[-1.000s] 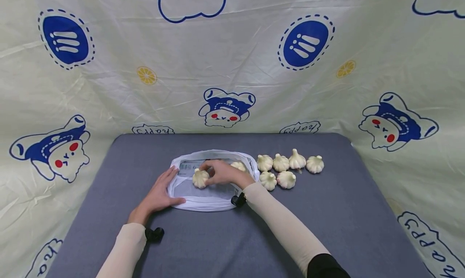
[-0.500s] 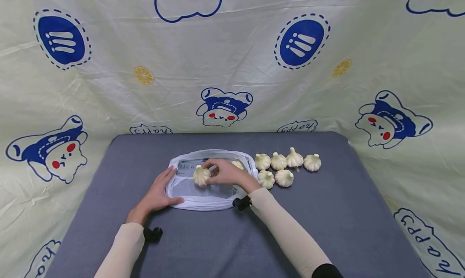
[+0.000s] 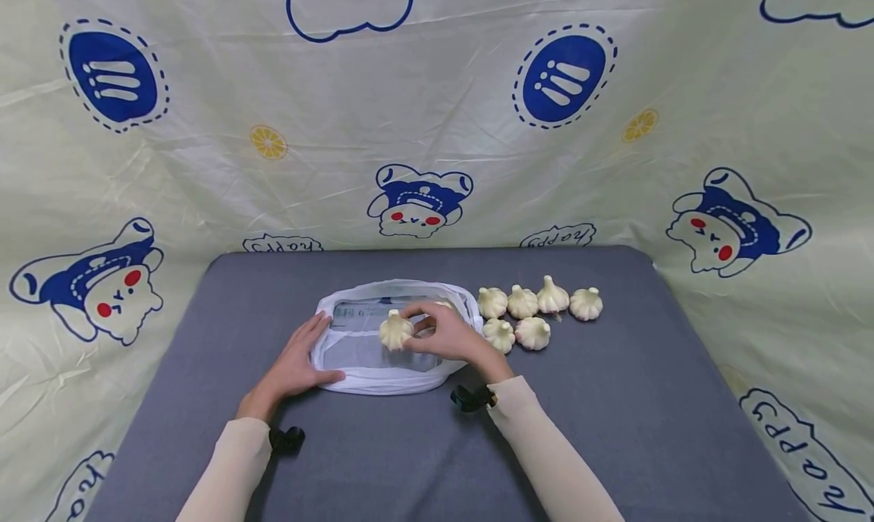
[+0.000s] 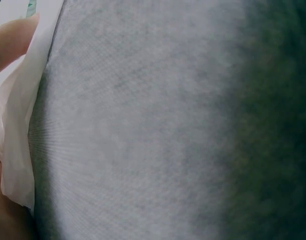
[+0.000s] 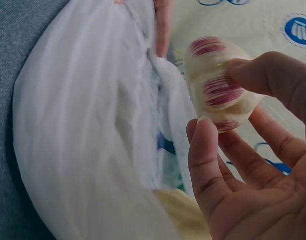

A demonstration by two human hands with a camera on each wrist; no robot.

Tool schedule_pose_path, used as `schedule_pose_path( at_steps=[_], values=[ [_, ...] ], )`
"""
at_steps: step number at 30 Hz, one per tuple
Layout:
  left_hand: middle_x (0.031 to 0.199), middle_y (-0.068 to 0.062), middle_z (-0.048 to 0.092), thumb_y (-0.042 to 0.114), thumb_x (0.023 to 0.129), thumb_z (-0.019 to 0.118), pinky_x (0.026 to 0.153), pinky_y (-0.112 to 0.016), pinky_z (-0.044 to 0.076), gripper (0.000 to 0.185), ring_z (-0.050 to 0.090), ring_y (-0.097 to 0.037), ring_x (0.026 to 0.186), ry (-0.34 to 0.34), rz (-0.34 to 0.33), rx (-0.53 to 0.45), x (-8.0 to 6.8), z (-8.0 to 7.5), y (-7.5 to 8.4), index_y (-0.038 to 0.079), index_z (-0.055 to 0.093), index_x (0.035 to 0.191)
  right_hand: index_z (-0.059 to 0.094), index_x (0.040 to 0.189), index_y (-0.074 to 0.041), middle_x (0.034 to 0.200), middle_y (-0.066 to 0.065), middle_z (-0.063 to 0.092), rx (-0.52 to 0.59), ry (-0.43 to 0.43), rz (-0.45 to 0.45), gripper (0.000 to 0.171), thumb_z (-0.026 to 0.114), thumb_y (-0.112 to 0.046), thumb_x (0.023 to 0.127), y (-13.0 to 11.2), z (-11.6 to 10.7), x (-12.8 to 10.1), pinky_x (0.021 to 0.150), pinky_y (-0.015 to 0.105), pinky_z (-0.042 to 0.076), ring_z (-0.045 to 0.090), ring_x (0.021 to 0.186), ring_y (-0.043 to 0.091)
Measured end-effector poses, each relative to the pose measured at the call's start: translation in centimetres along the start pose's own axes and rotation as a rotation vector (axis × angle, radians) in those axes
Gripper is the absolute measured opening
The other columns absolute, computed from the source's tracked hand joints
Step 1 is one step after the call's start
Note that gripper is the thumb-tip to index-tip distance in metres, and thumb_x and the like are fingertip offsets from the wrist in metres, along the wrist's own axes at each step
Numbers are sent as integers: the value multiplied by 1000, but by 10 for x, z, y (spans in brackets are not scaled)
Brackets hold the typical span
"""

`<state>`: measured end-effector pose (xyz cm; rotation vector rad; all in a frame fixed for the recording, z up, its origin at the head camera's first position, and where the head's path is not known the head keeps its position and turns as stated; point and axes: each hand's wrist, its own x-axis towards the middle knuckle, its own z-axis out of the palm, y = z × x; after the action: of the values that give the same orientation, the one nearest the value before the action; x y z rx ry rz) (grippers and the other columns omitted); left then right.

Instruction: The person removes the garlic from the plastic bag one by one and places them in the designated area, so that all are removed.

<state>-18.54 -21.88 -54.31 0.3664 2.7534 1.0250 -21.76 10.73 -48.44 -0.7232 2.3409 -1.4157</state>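
A white mesh bag [image 3: 382,366] lies flat and open in the middle of the grey table [image 3: 614,400]. My left hand [image 3: 310,353] rests flat on the bag's left rim, fingers straight; the left wrist view shows only one finger [image 4: 12,40] beside white bag fabric [image 4: 17,125]. My right hand [image 3: 418,331] pinches a garlic bulb [image 3: 396,330] just above the bag. Up close, the bulb [image 5: 213,65] has purple streaks, with thumb and fingers [image 5: 273,75] curled round it. A second bulb [image 5: 185,215] lies in the bag [image 5: 92,125], mostly hidden in the head view.
Several loose garlic bulbs [image 3: 532,313] sit in two rows on the table just right of the bag. A cream curtain [image 3: 437,112] printed with blue bears hangs behind and at both sides. Black wrist straps [image 3: 287,438] sit on both forearms.
My right hand has carried the garlic bulb a little to the right over the bag, and the forearm has drawn back toward me. The left hand has stayed put.
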Motion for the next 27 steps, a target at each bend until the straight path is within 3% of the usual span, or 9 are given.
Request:
schedule_pose_path(
  at_steps=[9,21,27],
  values=[
    [172,-17,17,46,77,85,119,-73,19,113,14,-45,156,-3,5,1,-1,0,0,7,25,164,61,136,-11,137,10,63,34,143,41,48,77,-16,90,-9,-14,-33,93,37,57,66,115,27],
    [171,-19,19,45,76,86,120,-72,19,112,15,-46,155,11,26,14,-1,0,-1,6,26,163,56,140,-2,140,22,58,57,338,65,52,75,-6,92,-12,-45,-82,89,39,59,65,121,40],
    [171,-19,19,46,76,86,120,-72,18,113,15,-47,155,9,26,15,0,-2,1,6,26,163,55,138,2,140,24,57,38,422,55,49,74,-3,93,-12,-65,-107,89,29,57,62,123,42]
  ],
)
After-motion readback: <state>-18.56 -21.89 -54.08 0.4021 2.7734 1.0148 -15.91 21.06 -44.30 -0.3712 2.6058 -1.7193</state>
